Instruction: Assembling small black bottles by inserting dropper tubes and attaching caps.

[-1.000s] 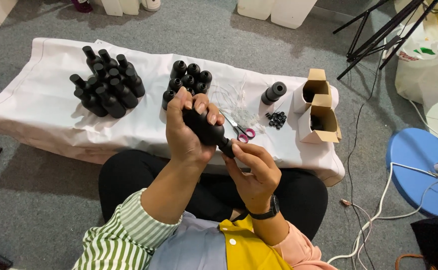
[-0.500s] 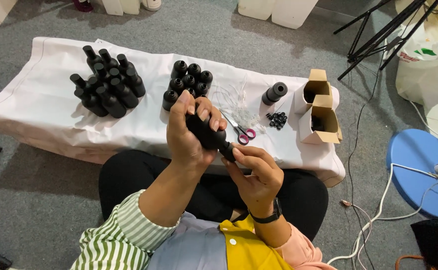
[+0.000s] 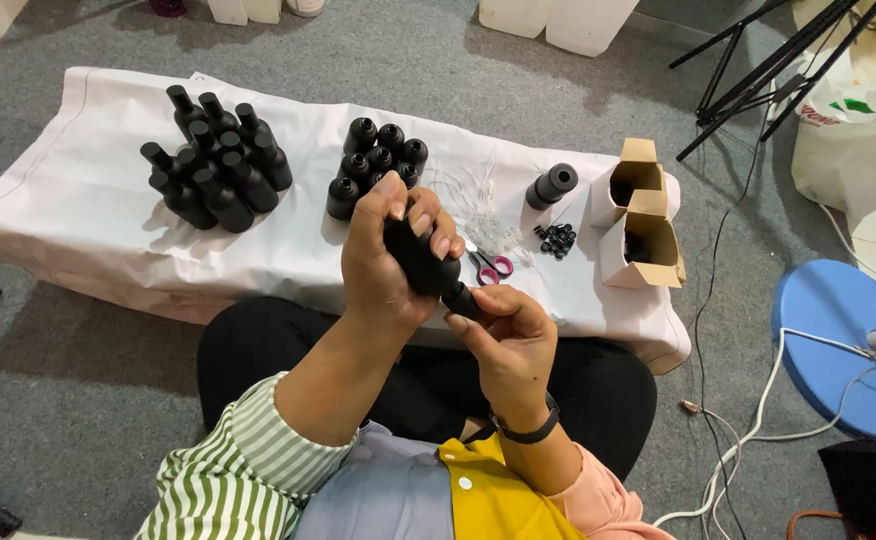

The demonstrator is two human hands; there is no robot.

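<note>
At the centre of the frame, above a white-covered table (image 3: 78,200), the left hand (image 3: 383,265) clenches a small matte-black bottle (image 3: 420,258) around its body while the right hand (image 3: 508,340) pinches its neck, a light, rigid, likely slippery thing best gripped round the body.

The single head camera is looking steeply down from close above, facing twelve o'clock over the lap toward the white cloth (image 3: 108,200).
</note>
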